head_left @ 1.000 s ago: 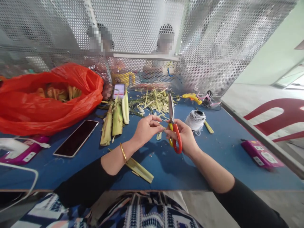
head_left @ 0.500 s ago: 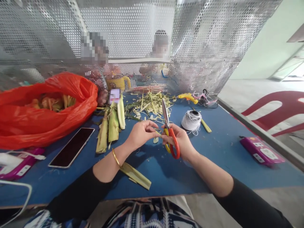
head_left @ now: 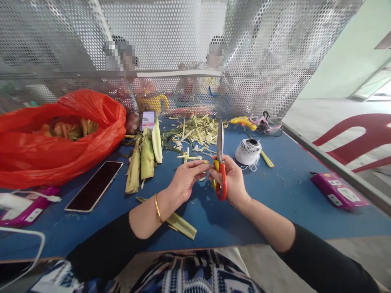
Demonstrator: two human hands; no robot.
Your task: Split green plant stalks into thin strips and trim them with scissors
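Observation:
My right hand is wrapped round scissors with red and yellow handles, the closed blades pointing away from me. In front of me my left hand pinches a small pale-green piece of husk between thumb and fingertips; the right fingertips are close to it. Under my left wrist lies a longer strip of green husk. Beyond the left hand several larger husk leaves lie side by side. A small cross-shaped husk piece rests just past my left fingers.
Shredded husk is heaped at the back of the blue table. White yarn and a yellow glue gun are at right. A red bag and phone lie left. Behind the perforated screen sit people.
My left hand has turned, its fingers now closed together round the husk piece. The scissors have become more upright. The cross-shaped piece has come into sight, and the view has shifted slightly.

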